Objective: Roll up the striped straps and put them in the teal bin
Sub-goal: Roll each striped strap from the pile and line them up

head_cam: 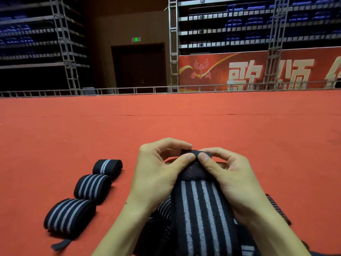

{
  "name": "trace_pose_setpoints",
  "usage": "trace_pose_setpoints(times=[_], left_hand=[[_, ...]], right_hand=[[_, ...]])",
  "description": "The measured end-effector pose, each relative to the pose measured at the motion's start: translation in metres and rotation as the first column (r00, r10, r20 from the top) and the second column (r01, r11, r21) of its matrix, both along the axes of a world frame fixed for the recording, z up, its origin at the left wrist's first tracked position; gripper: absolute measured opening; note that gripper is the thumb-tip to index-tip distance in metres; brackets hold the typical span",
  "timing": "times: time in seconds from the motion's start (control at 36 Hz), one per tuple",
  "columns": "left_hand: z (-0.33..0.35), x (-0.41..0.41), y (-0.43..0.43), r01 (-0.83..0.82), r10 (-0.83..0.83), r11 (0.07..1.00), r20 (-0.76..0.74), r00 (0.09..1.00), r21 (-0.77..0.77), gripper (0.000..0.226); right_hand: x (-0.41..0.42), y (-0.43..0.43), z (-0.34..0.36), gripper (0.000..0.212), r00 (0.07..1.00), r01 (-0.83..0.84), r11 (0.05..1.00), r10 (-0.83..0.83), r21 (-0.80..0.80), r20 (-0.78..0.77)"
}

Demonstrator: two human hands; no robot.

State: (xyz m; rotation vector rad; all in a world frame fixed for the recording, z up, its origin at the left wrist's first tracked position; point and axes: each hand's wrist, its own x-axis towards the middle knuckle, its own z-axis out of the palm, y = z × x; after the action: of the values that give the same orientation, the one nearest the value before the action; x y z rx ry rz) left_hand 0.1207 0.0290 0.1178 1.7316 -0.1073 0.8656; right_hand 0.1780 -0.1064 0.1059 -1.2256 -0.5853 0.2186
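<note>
Hands: 2, both at near centre, meeting at the thumbs.
Left hand [156, 174]: fingers curled, thumb and fingertips pinching the far end of the held strap from the left.
Right hand [232, 178]: fingers curled, thumb on top and fingertips behind the same far end, pinching it from the right.
Held strap: 1 black elastic strap with 4 grey lengthwise stripes [201, 209], running from the 2 thumbs towards the near edge; its plain dark end is folded over at the fingertips.
Rolled straps: 3 black-and-grey striped rolls lying in a slanted row on the left, well apart from the hands: far roll [107, 168], middle roll [93, 187], near roll [70, 217]. Neighbouring rolls look to touch or overlap.
Loose tail: 1 short black end [60, 243] sticking out just beside the near roll.
Unrolled straps: a heap of striped black webbing [164, 207] under the wrists; the number cannot be told.
Floor: 1 red-orange carpet [166, 122] beneath everything.
Far background: 1 red banner with large pale characters [258, 71] at right, 1 dark double door [139, 65] at centre, 1 green lit sign [136, 39] above it.
</note>
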Motion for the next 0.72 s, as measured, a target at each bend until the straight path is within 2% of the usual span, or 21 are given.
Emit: trace_pose_setpoints(times=[0.11,0.22,0.28,0.42,0.56,0.67,0.72], left_hand=[[-0.002,0.001,0.0,0.014,-0.015,1.0,-0.033,0.999,-0.023,0.017],[-0.004,0.0,-0.003,0.026,-0.036,0.996,-0.117,0.992,-0.082,0.015],[-0.004,-0.001,-0.005,0.065,-0.082,0.992,-0.168,0.982,-0.106,0.012],[-0.002,-0.004,-0.008,0.089,-0.097,0.992,-0.091,0.991,-0.092,0.016],[-0.004,-0.001,-0.009,0.088,-0.087,0.994,0.012,0.996,-0.063,0.019],[-0.008,0.003,-0.006,0.096,-0.091,0.994,0.076,0.993,-0.054,0.015],[-0.009,0.007,-0.003,0.059,-0.058,0.998,0.156,0.986,-0.005,0.014]], right_hand=[[0.003,0.0,-0.002,0.004,0.977,0.122,0.992,-0.115,-0.031,0.178],[0.002,0.0,-0.001,0.015,0.925,0.195,0.981,-0.192,0.025,0.329],[0.001,0.0,0.0,0.02,0.916,0.196,0.979,-0.205,0.059,0.346],[0.003,0.002,-0.002,0.018,0.934,0.18,0.98,-0.199,0.089,0.298],[0.002,0.001,0.0,0.013,0.979,0.098,0.989,-0.116,0.11,0.169],[0.002,0.002,-0.001,0.021,0.998,0.033,0.993,-0.04,0.112,0.059],[0.001,0.002,-0.001,0.027,0.998,-0.059,0.995,0.057,0.084,0.017]])
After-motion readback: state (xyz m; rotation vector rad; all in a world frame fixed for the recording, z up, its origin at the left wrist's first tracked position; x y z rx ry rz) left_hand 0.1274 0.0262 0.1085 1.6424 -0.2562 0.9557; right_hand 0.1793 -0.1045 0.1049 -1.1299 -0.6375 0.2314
